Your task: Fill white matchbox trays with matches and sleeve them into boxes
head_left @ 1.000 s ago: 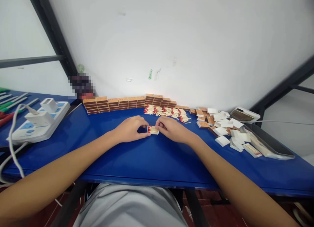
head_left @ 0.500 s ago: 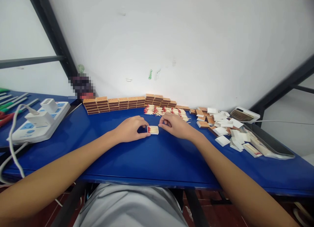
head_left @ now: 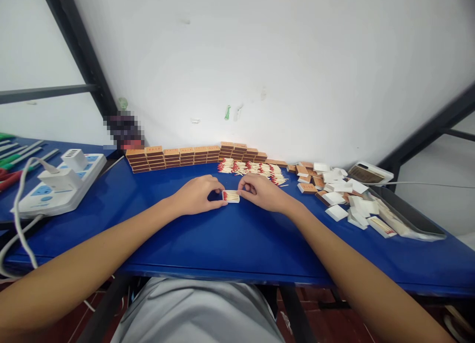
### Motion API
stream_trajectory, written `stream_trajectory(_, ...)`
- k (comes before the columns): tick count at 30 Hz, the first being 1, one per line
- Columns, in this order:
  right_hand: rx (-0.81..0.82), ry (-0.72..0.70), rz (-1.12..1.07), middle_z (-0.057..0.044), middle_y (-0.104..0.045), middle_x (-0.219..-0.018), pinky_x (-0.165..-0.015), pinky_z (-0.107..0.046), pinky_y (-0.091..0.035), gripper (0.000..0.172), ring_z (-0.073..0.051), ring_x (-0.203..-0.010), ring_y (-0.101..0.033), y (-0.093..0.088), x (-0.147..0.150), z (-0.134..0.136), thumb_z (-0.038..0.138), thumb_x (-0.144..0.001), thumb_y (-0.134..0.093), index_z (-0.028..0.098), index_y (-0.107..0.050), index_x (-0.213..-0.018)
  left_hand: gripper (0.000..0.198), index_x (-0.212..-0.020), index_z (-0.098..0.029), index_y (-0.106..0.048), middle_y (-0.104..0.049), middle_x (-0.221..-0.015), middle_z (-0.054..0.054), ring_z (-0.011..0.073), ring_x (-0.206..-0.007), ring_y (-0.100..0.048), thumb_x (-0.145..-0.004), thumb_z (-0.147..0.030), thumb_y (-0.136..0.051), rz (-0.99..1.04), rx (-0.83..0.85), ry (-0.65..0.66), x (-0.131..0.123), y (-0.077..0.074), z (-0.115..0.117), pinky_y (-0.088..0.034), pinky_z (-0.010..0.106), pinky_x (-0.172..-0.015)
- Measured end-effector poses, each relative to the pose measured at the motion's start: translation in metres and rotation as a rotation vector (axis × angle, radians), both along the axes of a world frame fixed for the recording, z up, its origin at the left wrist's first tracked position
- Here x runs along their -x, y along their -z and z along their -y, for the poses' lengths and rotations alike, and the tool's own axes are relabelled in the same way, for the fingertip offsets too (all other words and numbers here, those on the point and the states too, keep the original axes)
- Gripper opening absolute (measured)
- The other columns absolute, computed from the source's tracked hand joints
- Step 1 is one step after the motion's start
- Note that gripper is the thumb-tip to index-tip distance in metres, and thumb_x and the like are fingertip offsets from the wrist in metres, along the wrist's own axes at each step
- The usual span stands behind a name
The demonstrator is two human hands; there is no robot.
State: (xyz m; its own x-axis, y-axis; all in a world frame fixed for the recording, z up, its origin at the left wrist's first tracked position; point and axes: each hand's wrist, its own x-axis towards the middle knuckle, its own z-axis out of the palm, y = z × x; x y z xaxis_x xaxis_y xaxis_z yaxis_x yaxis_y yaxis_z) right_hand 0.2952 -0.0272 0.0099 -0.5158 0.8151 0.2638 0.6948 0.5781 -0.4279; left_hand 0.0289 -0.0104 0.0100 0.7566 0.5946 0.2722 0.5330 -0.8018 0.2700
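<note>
A white matchbox tray [head_left: 232,201] with red-headed matches in it lies on the blue table, heads to the left. My left hand [head_left: 199,194] grips its left end between thumb and fingers. At the tray's right end is my right hand [head_left: 261,193], its fingers pinched together; whatever they hold, if anything, is too small to make out. Behind my right hand spreads a pile of loose matches [head_left: 230,166], partly covered by the hand.
Stacked matchboxes [head_left: 155,160] line the wall. To the right lie loose matchbox sleeves [head_left: 307,188] and white trays [head_left: 336,213], beside a dark container [head_left: 415,214] and a phone [head_left: 371,172]. A white power strip [head_left: 55,199] with cables sits at left.
My right hand has shifted slightly left and down, bringing its fingertips to the tray's right end. My left hand and the tray stay in place.
</note>
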Motion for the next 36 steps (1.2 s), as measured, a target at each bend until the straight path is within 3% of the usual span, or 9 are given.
stream_trajectory(8,-0.040,0.021,0.000,-0.003,-0.061,-0.084,-0.071,-0.030,-0.041,0.014,-0.018,-0.076,-0.055,-0.003,-0.001,-0.002,0.031,-0.100,-0.062,0.021,-0.065,-0.091,0.027,-0.108,-0.022,-0.076,-0.074,-0.101,0.006,0.0248,-0.099,-0.065,-0.097,-0.045,-0.070,0.004,0.008,0.003,0.000,-0.001,0.000,-0.048,0.036,-0.085)
stream_trajectory(13,-0.170,0.213,0.141,-0.009,-0.066,-0.092,-0.075,-0.032,-0.042,0.014,-0.022,-0.082,-0.059,-0.007,-0.047,-0.021,0.022,-0.101,-0.057,0.019,-0.066,-0.090,0.029,-0.109,-0.022,-0.076,-0.074,-0.103,0.006,0.0249,-0.100,-0.065,-0.097,-0.047,-0.069,-0.001,0.027,0.000,-0.001,-0.002,0.001,-0.048,0.036,-0.085)
stream_trajectory(18,-0.108,0.334,0.241,-0.012,-0.069,-0.099,-0.080,-0.032,-0.044,0.012,-0.024,-0.090,-0.064,-0.002,-0.084,-0.038,0.017,-0.096,-0.063,0.017,-0.074,-0.093,0.030,-0.110,-0.021,-0.075,-0.074,-0.105,0.007,0.0255,-0.101,-0.065,-0.097,-0.048,-0.069,-0.015,0.025,-0.006,-0.001,-0.001,0.001,-0.048,0.036,-0.085)
stream_trajectory(26,-0.016,0.291,0.274,-0.010,-0.069,-0.098,-0.075,-0.029,-0.045,0.012,-0.020,-0.083,-0.064,0.003,-0.084,-0.040,0.018,-0.096,-0.064,0.018,-0.074,-0.090,0.029,-0.110,-0.020,-0.075,-0.074,-0.105,0.006,0.0249,-0.101,-0.065,-0.097,-0.046,-0.070,-0.019,0.024,-0.010,0.000,-0.002,0.003,-0.048,0.036,-0.084)
stream_trajectory(36,-0.116,0.357,0.300,-0.012,-0.068,-0.102,-0.080,-0.031,-0.045,0.011,-0.022,-0.089,-0.063,0.015,-0.077,-0.044,0.016,-0.098,-0.058,0.017,-0.068,-0.093,0.030,-0.112,-0.021,-0.075,-0.074,-0.106,0.007,0.0253,-0.101,-0.065,-0.097,-0.047,-0.069,-0.019,0.025,-0.005,0.000,-0.002,0.002,-0.047,0.035,-0.085)
